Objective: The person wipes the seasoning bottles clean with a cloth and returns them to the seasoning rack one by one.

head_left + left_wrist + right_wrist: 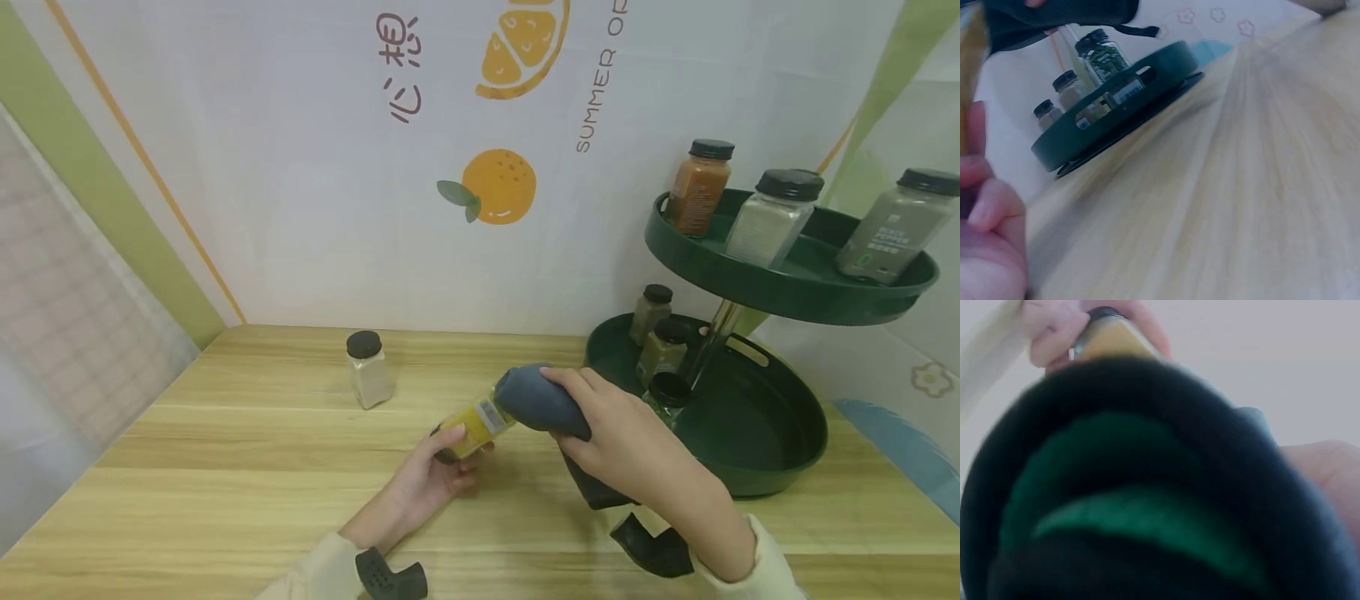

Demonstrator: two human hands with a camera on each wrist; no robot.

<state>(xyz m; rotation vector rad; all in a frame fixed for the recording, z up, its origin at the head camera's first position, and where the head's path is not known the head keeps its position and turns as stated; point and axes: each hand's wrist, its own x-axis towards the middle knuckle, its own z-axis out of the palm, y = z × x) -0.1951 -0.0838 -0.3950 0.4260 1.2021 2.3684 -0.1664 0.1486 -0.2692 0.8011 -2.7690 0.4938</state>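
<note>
My left hand (423, 492) grips a spice jar (474, 428) with a yellow label. The jar lies tilted over the table, its dark end toward the left palm. From the right, my right hand (626, 437) holds a dark blue-grey cloth (540, 400) against the jar's upper end, covering it. A darker flap of the cloth hangs below that hand. The right wrist view shows the cloth (1135, 375) folded open, green inside, in front of the jar (1116, 340) and the left fingers. In the left wrist view, only an edge of the jar (971, 62) shows.
A two-tier dark green turntable (780, 467) stands at the right, with several black-capped spice jars across both tiers. One pale spice jar (371, 375) stands at the back left of the wooden table (225, 467). A printed white cloth (300, 208) hangs behind.
</note>
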